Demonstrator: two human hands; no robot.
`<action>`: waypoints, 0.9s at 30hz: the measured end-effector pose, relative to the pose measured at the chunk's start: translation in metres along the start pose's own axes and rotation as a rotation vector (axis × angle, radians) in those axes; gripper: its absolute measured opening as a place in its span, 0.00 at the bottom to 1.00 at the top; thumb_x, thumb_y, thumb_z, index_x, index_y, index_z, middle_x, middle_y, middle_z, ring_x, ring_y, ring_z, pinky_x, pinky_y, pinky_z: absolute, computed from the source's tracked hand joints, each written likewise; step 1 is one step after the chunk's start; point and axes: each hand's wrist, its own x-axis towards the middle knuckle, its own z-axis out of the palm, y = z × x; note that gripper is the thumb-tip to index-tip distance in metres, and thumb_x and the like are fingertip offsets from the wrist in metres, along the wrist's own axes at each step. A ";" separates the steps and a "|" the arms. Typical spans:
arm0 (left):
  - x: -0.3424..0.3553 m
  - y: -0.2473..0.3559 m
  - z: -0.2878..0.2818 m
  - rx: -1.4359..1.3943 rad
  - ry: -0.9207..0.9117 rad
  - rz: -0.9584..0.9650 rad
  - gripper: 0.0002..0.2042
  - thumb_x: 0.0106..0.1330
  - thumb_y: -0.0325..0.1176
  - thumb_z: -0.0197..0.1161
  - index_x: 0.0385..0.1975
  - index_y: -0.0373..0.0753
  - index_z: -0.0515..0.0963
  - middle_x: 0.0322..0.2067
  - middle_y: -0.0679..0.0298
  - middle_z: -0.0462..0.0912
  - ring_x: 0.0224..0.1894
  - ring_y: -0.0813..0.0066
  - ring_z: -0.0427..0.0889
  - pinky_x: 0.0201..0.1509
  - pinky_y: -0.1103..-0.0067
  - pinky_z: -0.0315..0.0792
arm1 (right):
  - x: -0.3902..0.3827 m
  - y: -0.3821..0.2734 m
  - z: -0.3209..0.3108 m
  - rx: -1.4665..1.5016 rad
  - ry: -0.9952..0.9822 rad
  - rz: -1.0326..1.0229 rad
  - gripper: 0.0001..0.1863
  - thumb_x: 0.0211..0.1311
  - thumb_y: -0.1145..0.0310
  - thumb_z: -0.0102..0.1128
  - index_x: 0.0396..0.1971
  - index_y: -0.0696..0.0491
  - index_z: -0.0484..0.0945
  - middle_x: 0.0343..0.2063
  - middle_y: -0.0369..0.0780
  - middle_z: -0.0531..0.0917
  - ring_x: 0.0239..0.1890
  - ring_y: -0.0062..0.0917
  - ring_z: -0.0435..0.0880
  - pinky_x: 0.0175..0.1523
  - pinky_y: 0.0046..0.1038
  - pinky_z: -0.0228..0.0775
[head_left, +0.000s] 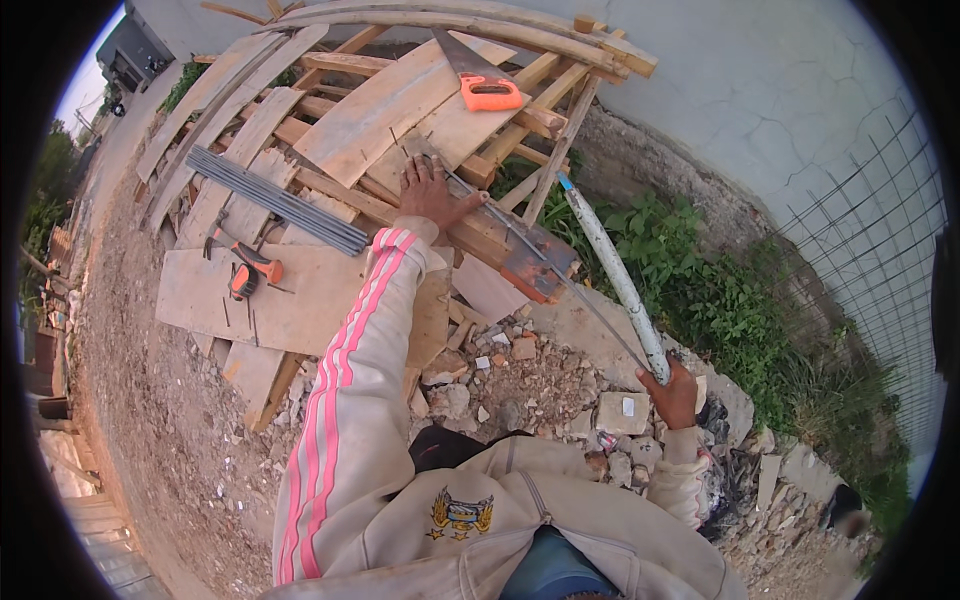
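Note:
My left hand [430, 192] lies flat with fingers spread on a wooden beam [480, 236], its thumb pointing right. A thin metal rod [560, 275] runs from beside that hand, across the beam, down to my right hand. My right hand [672, 394] is wrapped round the lower end of a white-spattered pipe [618, 270] with a blue tip, which slants up and left. The rod's near end meets the pipe at the right hand; how they join is hidden. Thin upright metal pins [398, 142] stand on the beam just beyond the left hand.
A handsaw [480, 80] with an orange handle lies on the far boards. Left are a bundle of grey rods [278, 200], a hammer [243, 255] and a tape measure [243, 282]. Rubble [520, 385] lies below; weeds [690, 265] and wire mesh [870, 230] are right.

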 end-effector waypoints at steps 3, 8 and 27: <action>0.005 -0.003 0.000 -0.005 -0.003 0.004 0.63 0.54 0.81 0.54 0.75 0.28 0.52 0.75 0.35 0.49 0.78 0.38 0.46 0.80 0.56 0.44 | -0.006 -0.009 -0.001 -0.004 -0.020 0.027 0.24 0.56 0.51 0.74 0.37 0.58 0.83 0.28 0.52 0.84 0.33 0.50 0.84 0.38 0.44 0.74; 0.012 -0.002 -0.008 0.002 -0.072 -0.004 0.65 0.51 0.83 0.55 0.75 0.29 0.52 0.76 0.36 0.49 0.79 0.39 0.45 0.80 0.56 0.44 | -0.002 -0.009 -0.001 -0.075 0.027 -0.063 0.23 0.56 0.52 0.74 0.34 0.59 0.82 0.23 0.50 0.83 0.29 0.47 0.84 0.34 0.42 0.72; 0.001 -0.003 -0.004 -0.058 -0.014 0.001 0.62 0.55 0.79 0.56 0.74 0.25 0.55 0.76 0.37 0.48 0.79 0.41 0.43 0.81 0.57 0.40 | 0.004 0.003 -0.002 -0.009 0.016 -0.082 0.19 0.56 0.59 0.75 0.37 0.59 0.83 0.18 0.43 0.81 0.19 0.31 0.82 0.30 0.35 0.72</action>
